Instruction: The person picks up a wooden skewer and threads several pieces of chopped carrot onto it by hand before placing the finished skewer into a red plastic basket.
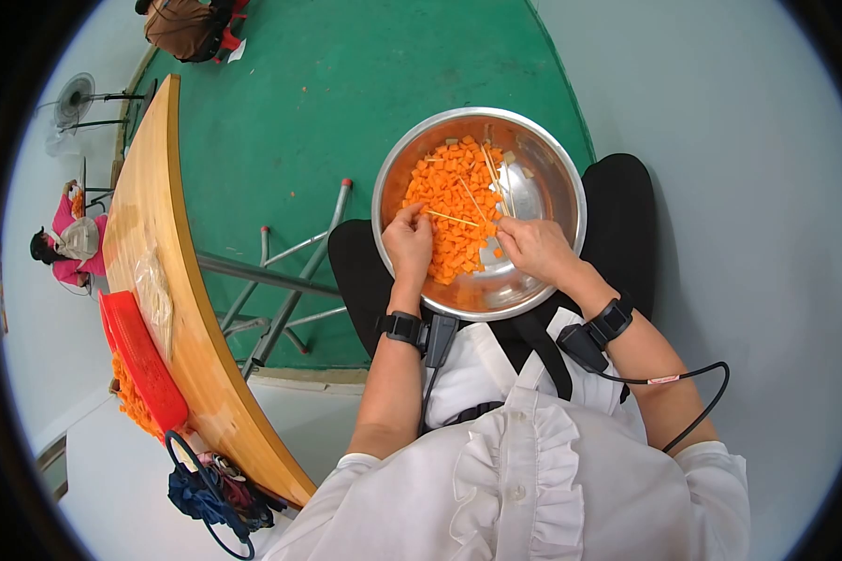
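A steel bowl (575, 201) rests on my lap, filled on its left side with orange diced carrot (454, 192). Several thin wooden skewers (489, 166) lie on the cubes and against the bowl's inside. My left hand (409, 245) reaches over the left rim with its fingertips pinched at the end of one skewer (451, 218), which points right across the carrot. Over the right part of the bowl, my right hand (538, 251) has its thumb and fingers pressed together near that skewer's other end. What the right fingertips hold is hidden; carrot cubes lie just beside them.
To the left stands a wooden table (192, 318) with a red basket (145, 360), a plastic bag of sticks (154, 294) and metal legs below. A dark blue bag (210, 496) hangs by its near end. Another person (73, 238) in pink sits beyond.
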`<state>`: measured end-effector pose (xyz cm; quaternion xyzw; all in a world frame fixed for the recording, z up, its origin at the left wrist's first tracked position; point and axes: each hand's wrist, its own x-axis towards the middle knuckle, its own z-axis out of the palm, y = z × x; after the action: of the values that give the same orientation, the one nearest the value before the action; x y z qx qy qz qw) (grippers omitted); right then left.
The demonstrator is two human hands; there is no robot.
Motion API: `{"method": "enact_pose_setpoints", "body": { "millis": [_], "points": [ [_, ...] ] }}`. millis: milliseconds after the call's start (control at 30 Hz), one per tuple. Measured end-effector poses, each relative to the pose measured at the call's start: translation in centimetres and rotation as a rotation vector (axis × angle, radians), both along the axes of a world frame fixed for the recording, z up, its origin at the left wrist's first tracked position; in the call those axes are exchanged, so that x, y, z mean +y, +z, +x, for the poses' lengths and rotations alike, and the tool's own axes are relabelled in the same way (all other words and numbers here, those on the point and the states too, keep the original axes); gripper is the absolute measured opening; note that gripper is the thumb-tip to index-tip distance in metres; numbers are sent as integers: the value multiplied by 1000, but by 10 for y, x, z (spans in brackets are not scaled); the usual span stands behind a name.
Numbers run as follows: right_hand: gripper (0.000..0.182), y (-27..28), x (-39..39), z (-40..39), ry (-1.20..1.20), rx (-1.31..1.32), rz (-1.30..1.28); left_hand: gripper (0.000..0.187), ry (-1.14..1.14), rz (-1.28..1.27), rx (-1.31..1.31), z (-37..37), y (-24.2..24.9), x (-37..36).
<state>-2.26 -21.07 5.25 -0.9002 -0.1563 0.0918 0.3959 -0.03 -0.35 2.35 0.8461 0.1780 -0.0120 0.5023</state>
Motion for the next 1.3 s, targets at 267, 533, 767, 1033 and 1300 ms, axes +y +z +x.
{"method": "enact_pose_setpoints", "body": {
  "millis": [267, 533, 767, 1033, 1300],
  "points": [
    [11, -3, 1, -1, 36, -226, -33, 16, -176, 372, -220, -3, 2, 0],
    [16, -6, 16, -5, -226, 752, 599, 17, -178, 350, -158, -4, 10, -3],
    [16, -16, 5, 1, -410, 1574, 1203, 19, -206, 360, -165, -4, 6, 0],
    [9, -20, 22, -15, -207, 277, 218, 18, -293, 397, -196, -4, 2, 1],
    [9, -9, 25, -13, -66, -67, -62, 20, -258, 298, -98, -5, 3, 2]
  ]
}}
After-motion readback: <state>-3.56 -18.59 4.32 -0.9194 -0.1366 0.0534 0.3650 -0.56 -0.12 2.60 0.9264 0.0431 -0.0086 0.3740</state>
